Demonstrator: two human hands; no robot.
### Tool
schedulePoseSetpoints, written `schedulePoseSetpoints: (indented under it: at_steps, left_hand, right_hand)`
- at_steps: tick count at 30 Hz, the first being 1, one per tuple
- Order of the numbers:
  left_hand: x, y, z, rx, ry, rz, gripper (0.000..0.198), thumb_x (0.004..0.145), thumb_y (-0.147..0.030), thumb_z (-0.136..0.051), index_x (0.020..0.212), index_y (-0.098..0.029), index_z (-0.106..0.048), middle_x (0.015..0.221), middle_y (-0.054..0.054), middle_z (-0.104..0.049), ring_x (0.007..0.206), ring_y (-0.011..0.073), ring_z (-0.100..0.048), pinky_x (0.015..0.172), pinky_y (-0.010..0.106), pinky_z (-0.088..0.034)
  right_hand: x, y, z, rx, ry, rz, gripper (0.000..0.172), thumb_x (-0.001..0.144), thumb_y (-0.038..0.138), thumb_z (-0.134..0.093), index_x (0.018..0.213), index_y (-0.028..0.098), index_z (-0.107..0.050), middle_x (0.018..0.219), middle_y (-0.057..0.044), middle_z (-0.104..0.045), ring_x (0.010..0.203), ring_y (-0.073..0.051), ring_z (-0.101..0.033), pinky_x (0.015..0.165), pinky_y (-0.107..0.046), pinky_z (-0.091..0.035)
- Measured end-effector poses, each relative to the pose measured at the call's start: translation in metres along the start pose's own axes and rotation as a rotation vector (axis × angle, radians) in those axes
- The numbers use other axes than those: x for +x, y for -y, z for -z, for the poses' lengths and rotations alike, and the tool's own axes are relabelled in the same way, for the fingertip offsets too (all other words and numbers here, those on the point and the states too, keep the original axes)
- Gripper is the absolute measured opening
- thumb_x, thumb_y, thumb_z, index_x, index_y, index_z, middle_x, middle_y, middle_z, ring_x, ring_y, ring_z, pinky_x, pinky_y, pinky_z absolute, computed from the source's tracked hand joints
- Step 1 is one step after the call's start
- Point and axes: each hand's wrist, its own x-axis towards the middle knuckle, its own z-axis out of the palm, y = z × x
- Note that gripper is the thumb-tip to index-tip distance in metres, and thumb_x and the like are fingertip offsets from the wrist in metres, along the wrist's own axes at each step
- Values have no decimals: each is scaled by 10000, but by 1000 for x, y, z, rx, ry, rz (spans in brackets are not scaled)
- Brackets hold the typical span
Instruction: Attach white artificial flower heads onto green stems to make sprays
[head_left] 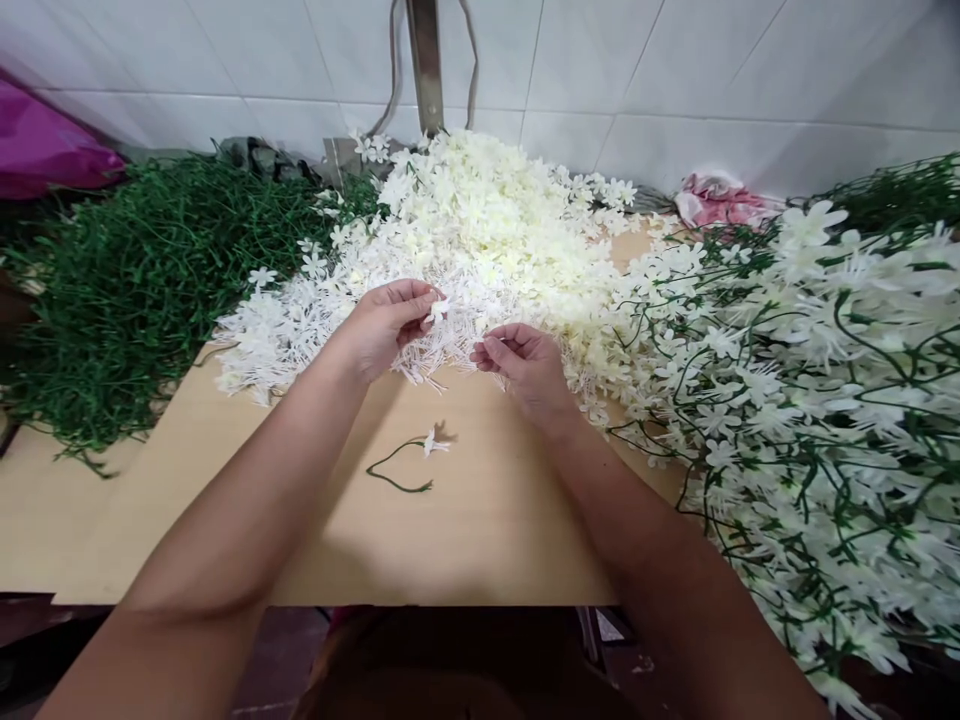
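Observation:
My left hand [394,325] pinches a small white artificial flower [437,309] between thumb and fingertips, at the front of a heap of loose white flowers [487,220]. Just to its right, my right hand [525,365] is closed in a pinch; whatever its fingertips hold, if anything, is too small to make out. The two hands are apart. Below them on the table lies a single white flower on a bent green stem [397,468].
Green plastic stems [150,280] are piled on the left. A large mass of white flowers on green stems [810,430] covers the right side and hangs over the table's [480,550] front edge. Behind stand a tiled wall [585,70] and a metal post [426,65].

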Motion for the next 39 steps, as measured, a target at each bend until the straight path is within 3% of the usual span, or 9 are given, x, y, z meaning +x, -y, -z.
schedulePoseSetpoints:
  at_steps: [6,10,16,19,24,26,33,39]
  left_hand:
    - [-25,6,-18,-274,88,229,173,650,-196,-748,737,-154,-604,607,-23,-539,532,67,-482,527,213,-381]
    - [-27,10,-25,-373,80,302,113,694,-131,-699,720,-150,-590,585,-28,-531,531,63,-482,537,208,-386]
    - [-24,17,-27,-380,135,326,161,673,-120,-722,696,-143,-564,555,-34,-521,475,43,-419,501,201,-344]
    - [-25,18,-27,-424,154,359,126,714,-102,-677,687,-136,-558,509,-38,-488,434,41,-404,441,173,-299]
    - [-25,19,-26,-626,167,400,177,799,-85,-524,631,-137,-506,523,-7,-508,418,57,-421,469,181,-386]
    - [-26,20,-26,-708,170,420,213,819,-82,-472,614,-139,-486,521,-1,-499,421,66,-426,480,192,-407]
    - [-32,18,-37,-712,167,489,205,838,-67,-453,656,-116,-533,537,-5,-491,439,59,-433,458,157,-372]
    - [-34,18,-39,-737,161,491,194,822,-58,-476,646,-107,-541,544,-4,-493,437,51,-429,456,154,-367]
  right_hand:
    - [-5,-4,-10,181,41,-110,342,516,354,-888,720,198,-661,680,28,-696,662,-96,-657,710,-276,-570]
    - [-7,-2,-12,229,43,-98,385,490,407,-895,711,209,-648,680,42,-681,695,-104,-658,732,-283,-585]
    - [-10,1,-12,37,35,105,263,652,385,-797,742,220,-614,909,13,-675,755,-95,-624,753,-284,-576]
    - [-10,-1,-11,-140,67,241,139,762,313,-694,770,216,-595,888,-9,-660,784,-118,-625,748,-300,-563]
    - [-8,-5,-4,-520,-170,594,36,812,208,-620,782,206,-599,889,-37,-639,904,-175,-607,870,-382,-515]
    - [-9,-5,-5,-606,-206,675,43,811,190,-626,776,207,-607,884,-38,-645,911,-185,-604,895,-401,-498]
    - [-13,-9,-12,-707,-214,762,87,812,186,-638,733,210,-607,802,-35,-626,869,-198,-601,832,-390,-501]
    - [-12,-11,-11,-683,-180,700,92,820,205,-631,732,215,-608,799,-25,-636,872,-191,-612,845,-387,-500]
